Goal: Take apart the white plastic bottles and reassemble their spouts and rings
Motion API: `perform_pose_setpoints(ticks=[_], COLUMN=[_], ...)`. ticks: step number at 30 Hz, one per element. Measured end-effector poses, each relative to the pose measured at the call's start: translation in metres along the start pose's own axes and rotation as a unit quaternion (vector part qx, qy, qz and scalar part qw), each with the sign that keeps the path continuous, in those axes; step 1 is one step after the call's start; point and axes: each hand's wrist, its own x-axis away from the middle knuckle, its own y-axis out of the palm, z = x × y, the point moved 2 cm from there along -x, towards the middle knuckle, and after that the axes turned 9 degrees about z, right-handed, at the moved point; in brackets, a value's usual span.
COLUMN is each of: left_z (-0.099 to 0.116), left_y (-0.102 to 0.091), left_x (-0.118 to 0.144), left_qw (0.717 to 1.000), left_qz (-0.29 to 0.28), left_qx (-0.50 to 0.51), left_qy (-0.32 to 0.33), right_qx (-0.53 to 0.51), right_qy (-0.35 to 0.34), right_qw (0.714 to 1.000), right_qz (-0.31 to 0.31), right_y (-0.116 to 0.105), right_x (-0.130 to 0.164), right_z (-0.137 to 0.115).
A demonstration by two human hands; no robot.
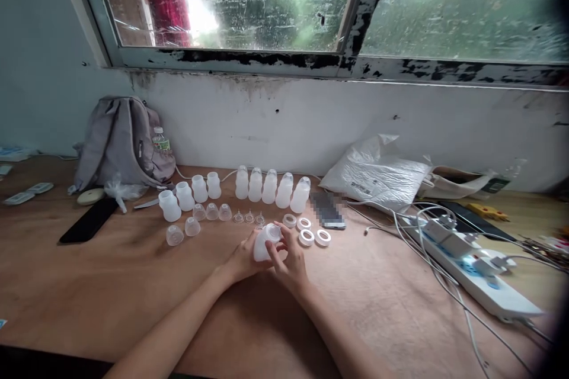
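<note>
Grasping a frosted baby bottle (261, 248) just in front of the body, tilted, near the middle of the wooden table (111, 284), with the left hand (242, 258) curled around its side and the right hand (294, 257) closed on its upper end, thumb and forefinger set around the mouth; too small to tell whether bare or fitted with a part. Just beyond the bottle, set out in a short row: three clear nipples (249, 217). To the right of these, lying flat and loosely grouped: four white collar rings (313, 238). To the left, resting rim down: five clear domed caps (212, 211). Farther back, standing upright: four uncapped bottles (169, 207) at left and five capped bottles (269, 188) at centre. Beside the capped row, lying flat: a smartphone (331, 216) with a blurred screen. Farther right, under tangled cables: a white power strip (502, 299), near a silvery plastic mailer (377, 172). At far left, leaning against the wall: a grey backpack (113, 142), with a black phone (89, 222) in front.
</note>
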Motion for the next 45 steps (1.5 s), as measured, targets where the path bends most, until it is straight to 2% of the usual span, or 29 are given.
perform_pose_setpoints(ticks=[4,7,9,12,15,24,26,29,34,40,45], left_z=[0.001,0.004,0.007,0.011,0.011,0.002,0.002,0.004,0.004,0.004,0.003], left_y=[-0.006,-0.011,-0.012,-0.013,-0.014,-0.015,-0.017,-0.018,-0.018,-0.017,-0.018], left_x=[-0.001,-0.001,0.000,0.005,0.008,0.012,0.012,0.012,0.009,0.009,0.008], left_qw=[0.998,0.982,0.945,0.867,0.809,0.712,0.697,0.697,0.726,0.735,0.734], left_qz=[-0.036,-0.097,-0.160,-0.245,-0.290,-0.352,-0.364,-0.369,-0.346,-0.317,-0.307], left_qx=[0.046,0.149,0.251,0.374,0.438,0.529,0.542,0.544,0.521,0.531,0.545], left_qy=[-0.002,-0.065,-0.134,-0.220,-0.264,-0.299,-0.298,-0.287,-0.284,-0.277,-0.264], right_qx=[-0.078,-0.160,-0.208,-0.239,-0.254,-0.342,-0.331,-0.291,-0.283,-0.333,-0.373], right_qy=[0.052,0.119,0.155,0.192,0.212,0.240,0.237,0.230,0.238,0.271,0.295], right_qw=[0.995,0.977,0.958,0.934,0.918,0.875,0.879,0.895,0.906,0.874,0.855], right_qz=[-0.017,-0.074,-0.121,-0.182,-0.218,-0.245,-0.248,-0.246,-0.207,-0.228,-0.207], right_y=[-0.005,-0.008,-0.010,-0.015,-0.017,-0.015,-0.015,-0.014,-0.010,-0.009,-0.013], right_x=[-0.009,-0.016,-0.020,-0.024,-0.025,-0.022,-0.021,-0.021,-0.018,-0.019,-0.023], right_z=[0.002,0.005,0.006,0.006,0.004,-0.006,-0.005,0.000,0.006,-0.001,0.003])
